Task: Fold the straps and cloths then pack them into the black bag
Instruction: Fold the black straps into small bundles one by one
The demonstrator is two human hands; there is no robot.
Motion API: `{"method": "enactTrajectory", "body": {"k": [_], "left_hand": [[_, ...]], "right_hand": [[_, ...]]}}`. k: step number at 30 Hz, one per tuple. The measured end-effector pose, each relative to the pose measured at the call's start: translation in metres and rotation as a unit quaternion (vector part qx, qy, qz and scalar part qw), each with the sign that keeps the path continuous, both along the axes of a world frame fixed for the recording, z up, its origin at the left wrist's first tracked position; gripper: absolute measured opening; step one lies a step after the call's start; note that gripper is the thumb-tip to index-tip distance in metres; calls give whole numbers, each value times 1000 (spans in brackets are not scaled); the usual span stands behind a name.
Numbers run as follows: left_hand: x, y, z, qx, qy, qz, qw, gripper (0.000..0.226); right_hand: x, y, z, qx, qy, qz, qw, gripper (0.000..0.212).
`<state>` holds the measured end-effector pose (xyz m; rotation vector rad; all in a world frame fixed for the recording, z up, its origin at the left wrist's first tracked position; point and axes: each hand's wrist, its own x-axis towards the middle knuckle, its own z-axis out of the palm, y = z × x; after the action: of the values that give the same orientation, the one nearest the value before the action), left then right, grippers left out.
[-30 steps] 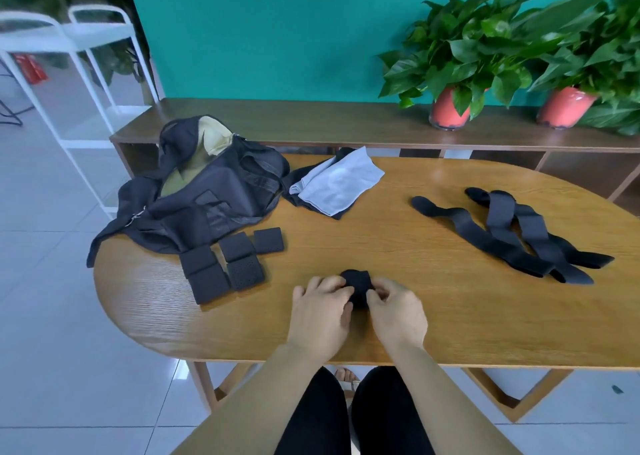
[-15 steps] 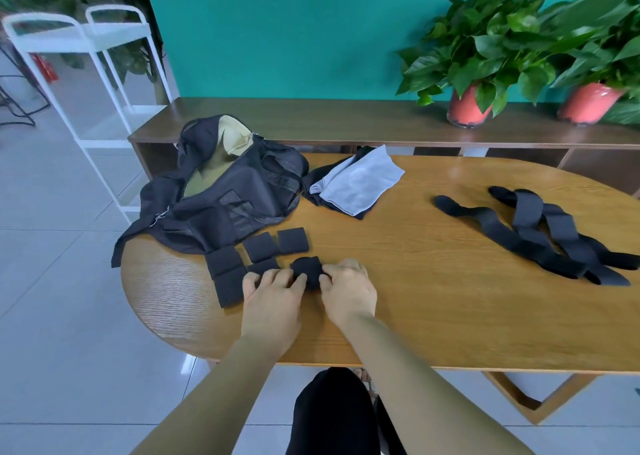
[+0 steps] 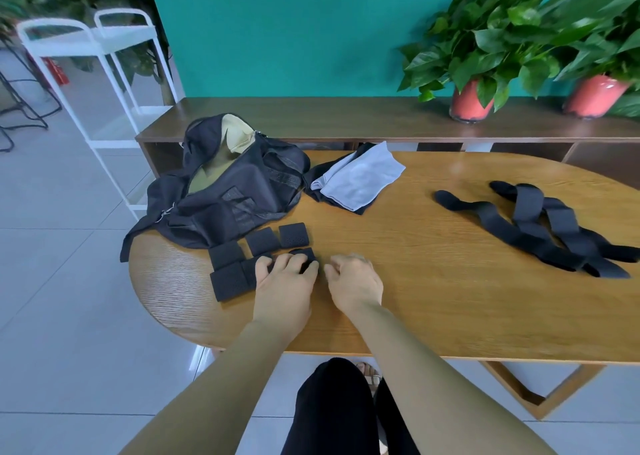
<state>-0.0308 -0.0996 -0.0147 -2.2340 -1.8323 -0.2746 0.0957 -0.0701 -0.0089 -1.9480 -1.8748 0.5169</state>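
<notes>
Left grip [image 3: 282,281] clasps a folded strap [image 3: 308,255], right grip [image 3: 355,281] slack and empty; best pressed flat beside the folded pile [image 3: 228,278].

Beyond the oval wooden tabletop [image 3: 433,281], a low brown shelf [image 3: 346,119] runs along a teal wall [image 3: 294,32] at 12 o'clock. It bears one red-potted plant [image 3: 485,39] at 1 o'clock and a second plant [image 3: 602,29] at 2 o'clock. A white metal rack [image 3: 100,84] stands on grey floor tiles [image 3: 62,316] at 10 o'clock.
</notes>
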Motion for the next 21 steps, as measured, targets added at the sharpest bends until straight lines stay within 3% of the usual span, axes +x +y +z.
{"method": "enactTrajectory", "body": {"k": [6,11,21], "left_hand": [[51,0,17,-50,13,-33,998,68],[111,3,33,-70,27,-84,994,63],[234,32,32,-80,29,-180,980,56]], "right_hand": [[73,-5,8,16,14,-56,998,31],[160,-6,13,43,10,-133,990,32],[298,1,13,91,-136,-241,956,40]]}}
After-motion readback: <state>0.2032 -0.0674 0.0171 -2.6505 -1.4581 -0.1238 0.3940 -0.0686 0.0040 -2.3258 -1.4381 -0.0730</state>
